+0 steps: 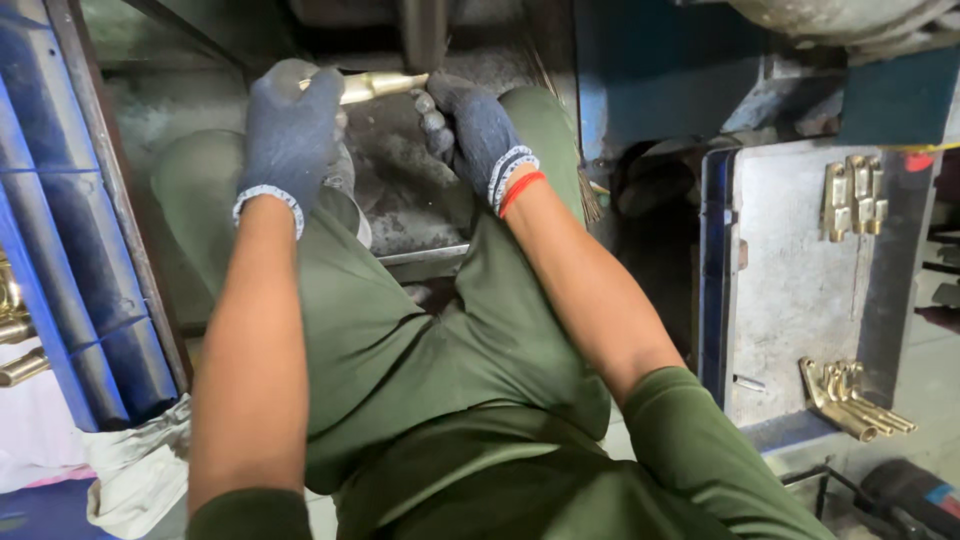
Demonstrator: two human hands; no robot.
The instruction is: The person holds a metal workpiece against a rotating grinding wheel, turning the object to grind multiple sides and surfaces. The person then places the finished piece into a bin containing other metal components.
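Observation:
Both of my hands wear dark blue knit gloves. My left hand (290, 125) grips a brass tube-shaped part (380, 85) that points to the right, held over a dirty grey metal surface (410, 190) between my knees. My right hand (475, 130) is beside the part's right tip, fingers curled close to it; I cannot tell whether they touch it. A red band circles my right wrist. My green trousers and sleeves fill the lower middle of the view.
A grey metal tray (790, 290) at the right holds brass fittings at its top (852, 200) and bottom (850, 400). A blue crate (70, 250) stands at the left, with brass parts (15, 330) beyond it. Blue machine housing (650, 70) rises behind.

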